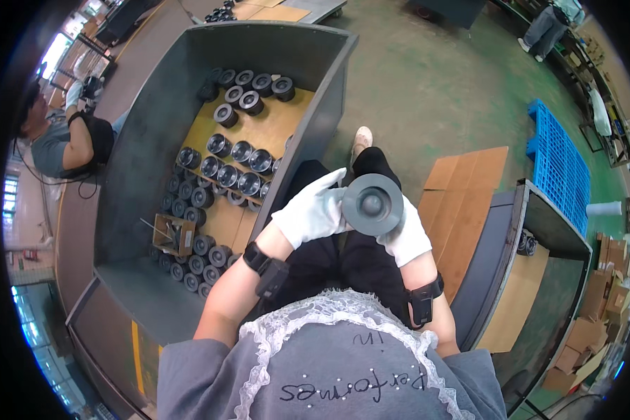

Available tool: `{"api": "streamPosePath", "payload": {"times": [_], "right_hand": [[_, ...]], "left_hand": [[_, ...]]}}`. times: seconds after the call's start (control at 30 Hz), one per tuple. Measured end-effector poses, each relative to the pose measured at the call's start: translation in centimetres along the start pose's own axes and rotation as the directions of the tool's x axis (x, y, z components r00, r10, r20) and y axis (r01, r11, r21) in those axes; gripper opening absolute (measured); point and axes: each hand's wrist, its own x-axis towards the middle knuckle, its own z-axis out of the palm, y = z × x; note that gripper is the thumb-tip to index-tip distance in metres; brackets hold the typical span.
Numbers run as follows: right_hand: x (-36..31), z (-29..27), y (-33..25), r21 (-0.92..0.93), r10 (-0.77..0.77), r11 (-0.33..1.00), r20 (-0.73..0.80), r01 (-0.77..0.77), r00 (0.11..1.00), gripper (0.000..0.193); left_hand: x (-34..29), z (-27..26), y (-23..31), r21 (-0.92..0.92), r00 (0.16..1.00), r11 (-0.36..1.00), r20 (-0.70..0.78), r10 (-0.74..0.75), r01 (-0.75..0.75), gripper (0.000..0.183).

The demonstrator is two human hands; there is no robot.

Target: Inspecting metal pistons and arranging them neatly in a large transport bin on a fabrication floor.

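Observation:
In front of my lap I hold a grey round metal piston (373, 204), its bowl-shaped crown with a raised centre turned up toward me. My right hand (407, 236), in a white glove, grips it from the lower right, with most fingers hidden beneath. At its left edge is my white-gloved left hand (313, 212). The left thumb stretches up along the rim, and the other fingertips pass behind the piston. To the left, a deep grey metal bin (308, 133) holds several similar pistons (251, 103) standing in groups on brown cardboard sheets.
A small wooden box (174, 234) with thin tools sits among the bin's pistons. Past the bin's left side, a person (73, 143) wears white gloves. At my right are a second bin (518, 241), cardboard sheets (462, 203) and a blue pallet (560, 164). Another person (549, 28) stands far right.

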Motion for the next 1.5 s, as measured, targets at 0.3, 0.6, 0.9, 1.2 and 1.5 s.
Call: {"api": "streamPosePath", "payload": {"times": [0.3,0.6,0.9,1.2,1.5], "right_hand": [[1.2,-2.1,3.4,-0.113,-0.247,0.953,0.242,0.281,0.938,0.045],[-0.9,2.0,4.5,0.358,0.244,0.754,0.626,-0.551,0.741,0.088],[0.5,1.8,2.7,0.491,0.045,0.708,0.686,-0.508,0.726,0.074],[0.9,0.7,2.4,-0.315,-0.669,0.594,0.317,0.74,0.672,0.071],[-2.0,3.4,4.5,-0.678,-0.785,-0.368,0.593,0.636,0.179,0.111]], "left_hand": [[0.4,-3.8,1.2,0.745,0.902,0.55,0.161,0.4,-0.377,0.025],[-1.6,2.3,2.2,0.98,0.553,0.027,0.087,0.829,-0.195,0.041],[-0.6,2.9,-0.7,0.79,0.594,0.248,0.175,0.786,-0.56,0.048],[0.3,1.3,-3.1,0.301,0.773,0.716,0.153,0.615,-0.63,0.059],[2.7,-2.4,-3.5,0.048,0.854,0.853,0.018,0.519,-0.519,0.05]]}}
